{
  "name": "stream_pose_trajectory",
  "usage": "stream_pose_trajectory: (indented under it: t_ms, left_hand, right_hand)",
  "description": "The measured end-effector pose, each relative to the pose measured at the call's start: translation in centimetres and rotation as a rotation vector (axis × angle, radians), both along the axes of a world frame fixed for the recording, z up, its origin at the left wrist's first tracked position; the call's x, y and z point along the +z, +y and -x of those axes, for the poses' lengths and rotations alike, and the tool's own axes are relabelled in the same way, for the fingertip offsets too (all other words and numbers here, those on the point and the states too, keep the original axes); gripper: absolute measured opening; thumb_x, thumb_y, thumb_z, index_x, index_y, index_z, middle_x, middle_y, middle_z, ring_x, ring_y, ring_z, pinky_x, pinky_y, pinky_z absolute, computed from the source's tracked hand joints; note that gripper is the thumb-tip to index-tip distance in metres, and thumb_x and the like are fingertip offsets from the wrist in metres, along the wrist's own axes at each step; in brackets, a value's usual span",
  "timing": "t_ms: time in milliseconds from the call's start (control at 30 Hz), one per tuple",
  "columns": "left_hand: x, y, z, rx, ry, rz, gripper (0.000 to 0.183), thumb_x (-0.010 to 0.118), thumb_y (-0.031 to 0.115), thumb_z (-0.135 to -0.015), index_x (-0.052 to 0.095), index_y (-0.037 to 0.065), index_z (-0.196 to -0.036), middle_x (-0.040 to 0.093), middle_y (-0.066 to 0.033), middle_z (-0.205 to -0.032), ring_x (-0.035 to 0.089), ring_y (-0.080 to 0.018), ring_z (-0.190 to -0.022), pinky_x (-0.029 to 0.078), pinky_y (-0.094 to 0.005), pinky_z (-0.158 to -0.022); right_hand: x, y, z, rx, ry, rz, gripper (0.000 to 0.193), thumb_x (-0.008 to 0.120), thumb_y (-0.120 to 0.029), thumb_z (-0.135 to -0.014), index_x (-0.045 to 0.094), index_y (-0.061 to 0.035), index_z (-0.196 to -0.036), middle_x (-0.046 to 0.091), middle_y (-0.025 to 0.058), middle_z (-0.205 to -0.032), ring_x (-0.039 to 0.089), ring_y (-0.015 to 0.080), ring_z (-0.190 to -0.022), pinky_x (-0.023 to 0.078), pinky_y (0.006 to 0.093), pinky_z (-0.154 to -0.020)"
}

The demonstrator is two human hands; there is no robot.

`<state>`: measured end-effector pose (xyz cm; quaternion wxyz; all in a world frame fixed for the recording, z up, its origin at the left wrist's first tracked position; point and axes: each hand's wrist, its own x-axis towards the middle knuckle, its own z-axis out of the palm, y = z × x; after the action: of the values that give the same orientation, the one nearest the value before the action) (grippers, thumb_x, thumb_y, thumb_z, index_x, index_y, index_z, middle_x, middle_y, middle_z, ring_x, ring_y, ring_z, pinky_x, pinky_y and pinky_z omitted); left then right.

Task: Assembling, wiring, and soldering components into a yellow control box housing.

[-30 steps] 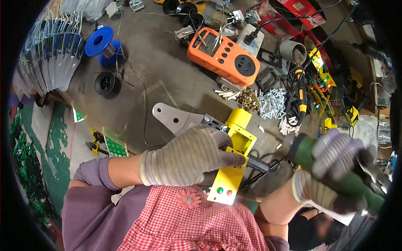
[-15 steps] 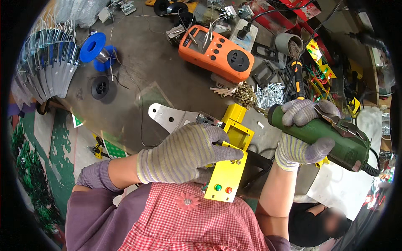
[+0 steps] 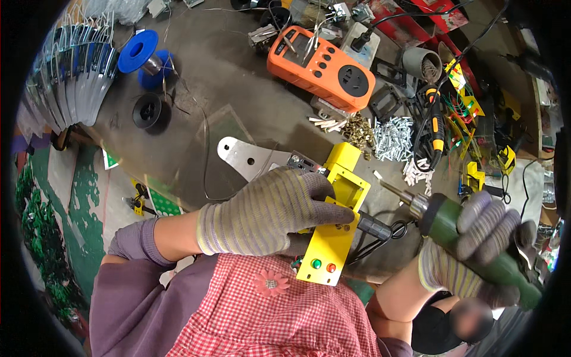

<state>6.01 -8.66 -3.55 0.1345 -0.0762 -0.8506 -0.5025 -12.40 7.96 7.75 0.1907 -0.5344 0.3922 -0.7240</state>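
My left hand (image 3: 267,211), in a striped glove, is closed on a yellow metal panel (image 3: 324,253) with one green and one red button-like light near its lower end. The panel meets an open-sided yellow housing (image 3: 350,185), joined beside a silver rounded bracket (image 3: 247,157). To the right, my gloved right hand (image 3: 485,232) wraps round a green electric screwdriver (image 3: 443,219). Its thin bit points up and left, apart from the housing. Below the housing, a black cable fitting (image 3: 375,226) sticks out to the right.
Past the housing lie brass screws (image 3: 358,132), silver screws (image 3: 392,138) and white sleeves (image 3: 418,174). An orange meter (image 3: 321,68) stands behind them. A soldering iron (image 3: 436,122) lies at right, blue wire spools (image 3: 140,52) at far left. A person (image 3: 440,324) shows at lower right.
My right hand has drawn the screwdriver right and down, away from the yellow housing. My left hand keeps its hold on the panel. The whole view has shifted slightly.
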Motion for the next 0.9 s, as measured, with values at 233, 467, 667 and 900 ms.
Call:
stream_pose_trajectory:
  t_ms: [233, 467, 667, 900]
  left_hand:
    - [-0.4, -0.1, 0.2, 0.009, 0.100, -0.081, 0.062, 0.088, 0.024, -0.067, 0.065, 0.012, -0.123, 0.064, -0.0106, -0.102, 0.066, -0.0303, -0.089, 0.054, -0.0386, -0.074]
    - [-0.1, -0.1, 0.0, 0.005, 0.017, -0.048, 0.065, 0.088, 0.028, -0.064, 0.066, 0.012, -0.123, 0.065, -0.0112, -0.103, 0.066, -0.0304, -0.089, 0.054, -0.0403, -0.076]
    - [-0.2, 0.0, -0.1, 0.005, 0.021, -0.019, 0.066, 0.088, 0.030, -0.064, 0.066, 0.013, -0.124, 0.066, -0.0116, -0.105, 0.067, -0.0310, -0.090, 0.053, -0.0409, -0.076]
    - [-0.2, 0.0, 0.0, 0.012, 0.010, -0.024, 0.066, 0.087, 0.027, -0.063, 0.066, 0.014, -0.124, 0.066, -0.0124, -0.105, 0.067, -0.0315, -0.091, 0.054, -0.0411, -0.077]
  right_hand:
    - [1.9, 0.7, -2.0, -0.046, -0.220, 0.113, 0.041, 0.075, -0.031, -0.083, 0.052, -0.0051, -0.104, 0.054, -0.0045, -0.056, 0.053, 0.0050, -0.043, 0.048, 0.0201, -0.049]
    - [-0.1, -0.4, -1.4, 0.041, -0.336, -0.017, 0.043, 0.076, -0.030, -0.082, 0.059, 0.0014, -0.105, 0.060, -0.0018, -0.054, 0.058, 0.0070, -0.039, 0.053, 0.0220, -0.046]
    - [-1.2, -1.0, -2.0, -0.005, -0.412, 0.023, 0.051, 0.071, -0.033, -0.085, 0.056, 0.0042, -0.117, 0.055, -0.0007, -0.052, 0.055, 0.0116, -0.037, 0.052, 0.0280, -0.049]
    - [-1.3, -0.4, -1.4, 0.025, -0.404, 0.000, 0.060, 0.069, -0.030, -0.083, 0.051, 0.0024, -0.130, 0.057, 0.0052, -0.057, 0.057, 0.0186, -0.043, 0.053, 0.0353, -0.052]
